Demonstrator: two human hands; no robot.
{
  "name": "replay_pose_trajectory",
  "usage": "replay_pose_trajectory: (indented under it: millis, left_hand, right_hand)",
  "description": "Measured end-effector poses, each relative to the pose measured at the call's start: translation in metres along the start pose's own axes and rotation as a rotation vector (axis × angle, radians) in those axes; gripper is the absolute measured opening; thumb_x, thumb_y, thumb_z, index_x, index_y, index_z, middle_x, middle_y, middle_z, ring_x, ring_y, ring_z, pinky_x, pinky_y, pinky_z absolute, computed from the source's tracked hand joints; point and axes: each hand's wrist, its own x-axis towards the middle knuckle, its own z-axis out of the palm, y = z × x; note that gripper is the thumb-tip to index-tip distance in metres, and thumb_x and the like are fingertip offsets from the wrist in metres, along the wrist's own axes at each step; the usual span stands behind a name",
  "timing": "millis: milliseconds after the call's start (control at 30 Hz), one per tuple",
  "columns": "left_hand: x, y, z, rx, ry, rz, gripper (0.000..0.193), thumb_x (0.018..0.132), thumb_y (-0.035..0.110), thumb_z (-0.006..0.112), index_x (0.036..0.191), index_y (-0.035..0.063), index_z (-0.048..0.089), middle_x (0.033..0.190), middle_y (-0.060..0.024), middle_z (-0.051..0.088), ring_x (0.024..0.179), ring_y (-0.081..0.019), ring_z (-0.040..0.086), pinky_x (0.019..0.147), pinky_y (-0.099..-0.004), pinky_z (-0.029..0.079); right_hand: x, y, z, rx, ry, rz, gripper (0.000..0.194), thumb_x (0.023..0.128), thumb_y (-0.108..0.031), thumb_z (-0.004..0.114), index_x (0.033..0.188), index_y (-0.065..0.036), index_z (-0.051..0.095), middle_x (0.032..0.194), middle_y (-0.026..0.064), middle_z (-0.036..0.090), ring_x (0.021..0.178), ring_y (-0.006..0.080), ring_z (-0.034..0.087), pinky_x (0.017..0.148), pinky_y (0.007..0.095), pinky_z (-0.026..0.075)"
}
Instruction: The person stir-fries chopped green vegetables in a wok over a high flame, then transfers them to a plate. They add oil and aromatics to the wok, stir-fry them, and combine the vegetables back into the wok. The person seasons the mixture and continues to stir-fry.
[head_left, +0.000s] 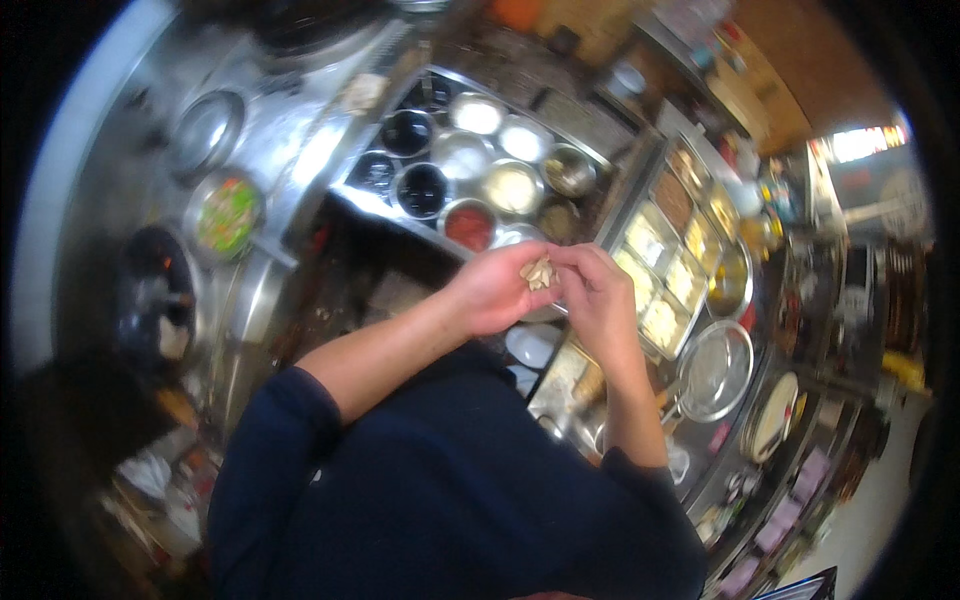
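My left hand (499, 289) is cupped, palm up, around a small heap of pale slices (538, 274), possibly sliced garlic. Against the heap's right side rest the bent fingers of my right hand (600, 289); whether they pinch any slices is hidden. Both hands are in front of my body, just over the near edge of a steel frame of round pots. Closest to them is a pot of red sauce or paste (469, 226). Just right of my right hand lies a steel tray of rectangular compartments (675, 247) holding pale and yellow chopped food and something brown.
On the left, a ladle of green and orange chopped food (227, 214) rests at a steel stove counter (300, 142), above a dark wok (154, 292). A wire strainer (716, 371) and a steel bowl (731, 281) stand right. Stacked plates (772, 416) sit on a shelf.
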Motion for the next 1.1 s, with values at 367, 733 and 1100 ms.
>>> replay_pose_trajectory:
  millis: [367, 733, 1100]
  left_hand:
    - [-0.28, 0.124, -0.156, -0.444, 0.275, 0.612, 0.019, 0.1, 0.023, 0.059, 0.103, 0.0077, 0.07, 0.1, -0.0054, 0.073, 0.095, -0.0221, 0.069, 0.09, -0.0393, 0.056]
    - [-0.58, 0.283, -0.366, 0.423, 1.553, 1.477, 0.042, 0.106, 0.033, 0.046, 0.123, 0.0025, 0.069, 0.125, -0.015, 0.07, 0.118, -0.0287, 0.063, 0.104, -0.0405, 0.047]
    - [-0.515, 0.032, -0.451, -0.661, 1.43, 1.389, 0.02, 0.103, 0.028, 0.057, 0.095, 0.0093, 0.056, 0.07, -0.0031, 0.057, 0.052, -0.0165, 0.054, 0.047, -0.0298, 0.048]
  right_hand:
    - [0.052, -0.196, 0.314, -0.193, -0.453, -0.974, 0.038, 0.081, -0.01, 0.068, 0.118, -0.009, 0.075, 0.112, 0.0069, 0.072, 0.11, 0.03, 0.062, 0.097, 0.0459, 0.045]
    - [0.064, -0.269, 0.639, -0.228, -0.724, -0.777, 0.056, 0.099, -0.025, 0.067, 0.14, 0.01, 0.051, 0.145, 0.0369, 0.05, 0.132, 0.0529, 0.05, 0.114, 0.0531, 0.041]
    - [0.111, -0.266, 0.702, -0.18, -0.949, -0.455, 0.028, 0.095, -0.014, 0.063, 0.117, 0.003, 0.062, 0.084, 0.0201, 0.071, 0.078, 0.0275, 0.07, 0.071, 0.0418, 0.056]
